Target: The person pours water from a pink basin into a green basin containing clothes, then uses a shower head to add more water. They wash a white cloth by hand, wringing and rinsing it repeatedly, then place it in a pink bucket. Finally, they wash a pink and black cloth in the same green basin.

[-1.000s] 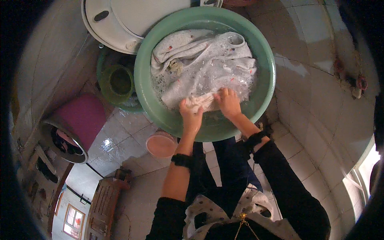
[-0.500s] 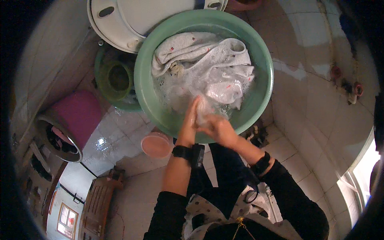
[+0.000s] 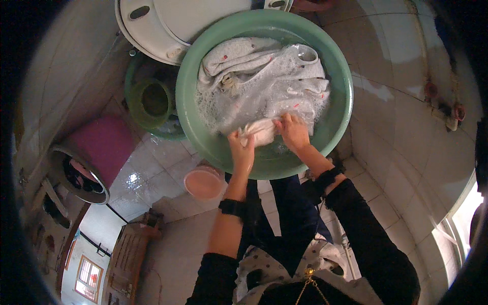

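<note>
A big round green basin (image 3: 187,112) holds soapy water and a soaked, light-coloured garment (image 3: 239,56) with small red marks. Over the basin's near side, a bunched white part of the cloth (image 3: 261,132) stretches between my hands. My left hand (image 3: 242,151) is closed on its left end, thumb and fingers pinching it. My right hand (image 3: 295,133) grips the other end, fingers bent over the fabric. Foam covers much of the water around the cloth. The garment's rolled opening (image 3: 307,54) shows at the far right of the pile.
Behind the basin lies a white plastic panel (image 3: 193,18) with oval openings. Green tubs (image 3: 133,104) stand to the left, beside a pink-purple bucket (image 3: 109,147) with dark cloth inside. A small pink tub (image 3: 203,182) sits on the wet tiled floor. Pipes (image 3: 447,119) run along the right wall.
My hands were close together over the foamy cloth; now they are apart, with the white cloth stretched between them. The right hand has moved up and right, the left slightly down.
</note>
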The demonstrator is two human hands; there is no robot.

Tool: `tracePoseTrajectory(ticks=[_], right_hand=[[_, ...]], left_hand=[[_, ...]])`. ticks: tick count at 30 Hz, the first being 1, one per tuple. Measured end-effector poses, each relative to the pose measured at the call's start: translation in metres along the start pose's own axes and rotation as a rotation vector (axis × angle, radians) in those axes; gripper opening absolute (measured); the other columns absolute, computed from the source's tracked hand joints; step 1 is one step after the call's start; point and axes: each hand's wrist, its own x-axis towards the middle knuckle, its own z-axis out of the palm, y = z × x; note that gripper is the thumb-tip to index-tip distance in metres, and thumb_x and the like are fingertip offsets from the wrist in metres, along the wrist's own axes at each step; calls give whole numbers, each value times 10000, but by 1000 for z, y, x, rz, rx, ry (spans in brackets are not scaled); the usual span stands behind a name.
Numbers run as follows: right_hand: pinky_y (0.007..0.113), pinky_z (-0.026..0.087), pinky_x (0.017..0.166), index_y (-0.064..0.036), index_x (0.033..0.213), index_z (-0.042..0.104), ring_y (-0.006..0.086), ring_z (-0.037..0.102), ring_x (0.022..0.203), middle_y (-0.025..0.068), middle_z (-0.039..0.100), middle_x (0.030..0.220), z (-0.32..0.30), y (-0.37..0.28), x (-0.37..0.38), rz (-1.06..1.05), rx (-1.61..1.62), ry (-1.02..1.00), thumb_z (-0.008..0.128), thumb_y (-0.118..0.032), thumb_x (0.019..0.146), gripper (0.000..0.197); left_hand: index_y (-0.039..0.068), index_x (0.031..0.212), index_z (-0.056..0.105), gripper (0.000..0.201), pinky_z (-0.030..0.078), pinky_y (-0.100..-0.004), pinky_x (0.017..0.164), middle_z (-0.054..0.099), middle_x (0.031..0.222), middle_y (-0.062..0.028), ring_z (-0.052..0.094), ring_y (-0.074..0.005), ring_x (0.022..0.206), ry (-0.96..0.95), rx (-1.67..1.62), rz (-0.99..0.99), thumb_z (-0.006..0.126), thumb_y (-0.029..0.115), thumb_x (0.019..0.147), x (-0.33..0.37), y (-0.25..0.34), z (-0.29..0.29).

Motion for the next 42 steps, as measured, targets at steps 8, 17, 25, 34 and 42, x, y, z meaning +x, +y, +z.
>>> tracePoseTrajectory(ticks=[8,17,25,34,42], right_hand=[[415,508,822,-79,1202,549,372,618,987,232,591,1156,40,23,15,315,141,-494,643,-273,813,445],[407,506,736,-6,988,629,384,621,849,200,639,934,-79,-69,-43,-211,689,-294,651,-102,813,201],[422,479,496,-85,735,614,323,604,579,120,605,633,-40,-66,-14,-206,342,147,634,-231,813,167],[426,498,738,-50,993,591,362,609,838,199,614,924,-3,18,-1,-41,234,114,606,-232,873,219],[457,475,815,-36,1034,606,362,585,921,184,627,1033,42,13,24,228,174,-366,663,-188,757,321]], left_hand=[[-12,1312,382,629,420,-474,935,433,1274,-272,461,-439,1140,-229,783,231,671,131,772,47,-38,14],[57,1374,411,502,381,-351,987,468,1318,-121,472,-236,1176,-418,-513,-269,521,276,937,-8,56,0],[38,1113,553,347,485,-340,720,615,982,-43,609,-210,881,-356,114,12,487,338,953,-10,-19,18],[-26,1266,374,499,501,-423,793,487,1145,-226,591,-352,959,-164,218,93,614,117,853,4,-31,4],[43,1226,511,474,464,-461,862,557,1204,-200,549,-378,1068,-325,540,-38,545,379,894,51,-50,27]])
